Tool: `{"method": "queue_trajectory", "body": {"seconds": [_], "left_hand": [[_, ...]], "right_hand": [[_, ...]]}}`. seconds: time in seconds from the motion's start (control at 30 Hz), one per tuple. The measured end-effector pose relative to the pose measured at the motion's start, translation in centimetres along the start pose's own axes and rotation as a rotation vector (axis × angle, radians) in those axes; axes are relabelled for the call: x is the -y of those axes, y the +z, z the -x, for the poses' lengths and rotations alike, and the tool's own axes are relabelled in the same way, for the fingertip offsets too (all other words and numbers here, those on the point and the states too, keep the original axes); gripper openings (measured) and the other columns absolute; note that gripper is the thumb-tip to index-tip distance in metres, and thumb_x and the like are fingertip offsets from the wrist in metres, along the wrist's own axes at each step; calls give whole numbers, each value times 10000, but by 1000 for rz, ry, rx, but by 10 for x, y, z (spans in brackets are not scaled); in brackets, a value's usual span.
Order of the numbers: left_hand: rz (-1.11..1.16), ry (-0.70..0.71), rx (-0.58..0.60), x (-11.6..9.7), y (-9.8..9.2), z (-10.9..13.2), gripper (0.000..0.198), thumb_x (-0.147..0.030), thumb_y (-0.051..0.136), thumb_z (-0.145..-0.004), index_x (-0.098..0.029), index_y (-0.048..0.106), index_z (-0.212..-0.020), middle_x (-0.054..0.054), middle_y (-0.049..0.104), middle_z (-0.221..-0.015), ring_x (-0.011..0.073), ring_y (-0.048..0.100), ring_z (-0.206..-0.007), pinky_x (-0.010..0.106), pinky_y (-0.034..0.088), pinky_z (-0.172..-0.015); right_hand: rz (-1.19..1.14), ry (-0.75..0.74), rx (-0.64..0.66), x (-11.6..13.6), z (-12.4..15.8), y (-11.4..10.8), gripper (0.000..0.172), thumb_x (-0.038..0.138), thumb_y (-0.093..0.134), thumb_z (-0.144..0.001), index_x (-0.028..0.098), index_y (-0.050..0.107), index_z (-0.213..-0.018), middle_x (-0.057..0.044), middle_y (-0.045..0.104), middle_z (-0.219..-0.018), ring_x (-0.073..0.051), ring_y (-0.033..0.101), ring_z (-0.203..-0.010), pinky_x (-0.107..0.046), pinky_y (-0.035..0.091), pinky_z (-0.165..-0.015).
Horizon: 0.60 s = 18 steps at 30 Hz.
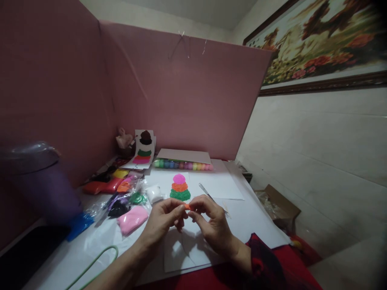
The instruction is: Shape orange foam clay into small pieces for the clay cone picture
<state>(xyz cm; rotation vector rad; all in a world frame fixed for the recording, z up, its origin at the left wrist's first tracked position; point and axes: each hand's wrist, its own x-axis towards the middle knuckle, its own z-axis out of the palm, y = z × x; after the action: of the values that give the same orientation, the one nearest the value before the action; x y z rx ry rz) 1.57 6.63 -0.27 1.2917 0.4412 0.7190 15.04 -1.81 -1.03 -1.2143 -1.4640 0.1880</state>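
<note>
Between the fingertips of both hands is a small piece of orange modelling clay point(188, 207). My left hand point(169, 213) pinches its left end with thumb and forefinger. My right hand point(210, 217) grips the other end the same way. Below the hands lies a white sheet of paper point(181, 259). Just beyond them is a paper with stacked clay shapes, a pink one point(179, 179) on top, an orange one point(179, 187) in the middle and a green one point(180, 195) at the bottom. A thin metal tool point(205, 190) lies right of these shapes.
Bagged clay in several colours lies left, including a pink pack point(133, 220) and a white pack point(154, 193). A row of coloured clay pots point(183, 164) stands behind. A card with clay shapes point(145, 147) leans at the back. A purple lidded container point(42, 185) stands far left.
</note>
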Motion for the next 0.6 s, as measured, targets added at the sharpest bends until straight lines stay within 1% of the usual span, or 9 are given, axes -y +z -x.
{"method": "queue_trajectory", "body": {"seconds": [0.07, 0.17, 0.23, 0.3, 0.37, 0.47, 0.53, 0.6], "left_hand": [[31, 32, 1, 2, -1, -1, 189, -287, 670, -740, -109, 640, -795, 17, 616, -623, 88, 509, -501, 211, 431, -478], [54, 12, -21, 3, -1, -1, 207, -298, 665, -745, -125, 644, -858, 12, 619, -629, 91, 518, -514, 215, 436, -495], [19, -19, -23, 3, -1, -1, 212, -319, 658, -747, -119, 648, -817, 9, 608, -603, 83, 503, -477, 207, 416, -465], [-16, -16, -7, 2, -1, -1, 205, -311, 678, -726, -109, 648, -751, 8, 599, -587, 80, 492, -466, 205, 406, -455], [-22, 24, -20, 1, -1, -1, 179, -271, 714, -688, -112, 648, -738, 1, 595, -589, 89, 505, -504, 210, 423, -487], [-9, 62, -94, 0, -1, -1, 204, -226, 744, -641, -125, 652, -792, -2, 614, -644, 104, 534, -567, 222, 452, -540], [-19, 51, -107, 0, 0, -1, 221, -225, 743, -635, -126, 651, -810, -1, 620, -647, 113, 543, -561, 231, 459, -531], [-52, 53, -104, -1, 1, -1, 188, -239, 725, -655, -120, 652, -780, -5, 605, -602, 114, 534, -531, 228, 449, -495]], "right_hand": [[9, 3, 7, 0, 0, 0, 88, 135, 583, -811, 175, 588, -889, -31, 570, -800, -156, 552, -688, -289, 471, -639], [31, -14, 8, 1, -1, 0, 83, 117, 554, -824, 178, 593, -864, -33, 571, -802, -156, 552, -695, -287, 469, -640], [41, -46, 7, 2, -1, -1, 78, 113, 551, -822, 175, 595, -841, -36, 572, -804, -159, 552, -714, -285, 467, -643], [51, -51, 11, 4, -2, -1, 58, 127, 558, -821, 169, 596, -830, -36, 572, -787, -160, 551, -706, -286, 466, -639], [41, 3, 27, 5, -2, -1, 39, 161, 557, -831, 165, 594, -841, -33, 577, -772, -155, 553, -679, -288, 470, -627], [-62, 132, 51, 4, -1, -1, 76, 227, 539, -860, 164, 579, -872, -20, 581, -742, -137, 560, -611, -272, 480, -571], [-145, 181, 51, 3, -1, 1, 98, 254, 541, -863, 163, 574, -868, -14, 581, -729, -128, 566, -586, -258, 485, -538], [-191, 199, 36, 2, 0, 2, 110, 267, 561, -852, 159, 580, -854, -8, 579, -704, -123, 565, -574, -249, 486, -524]]}}
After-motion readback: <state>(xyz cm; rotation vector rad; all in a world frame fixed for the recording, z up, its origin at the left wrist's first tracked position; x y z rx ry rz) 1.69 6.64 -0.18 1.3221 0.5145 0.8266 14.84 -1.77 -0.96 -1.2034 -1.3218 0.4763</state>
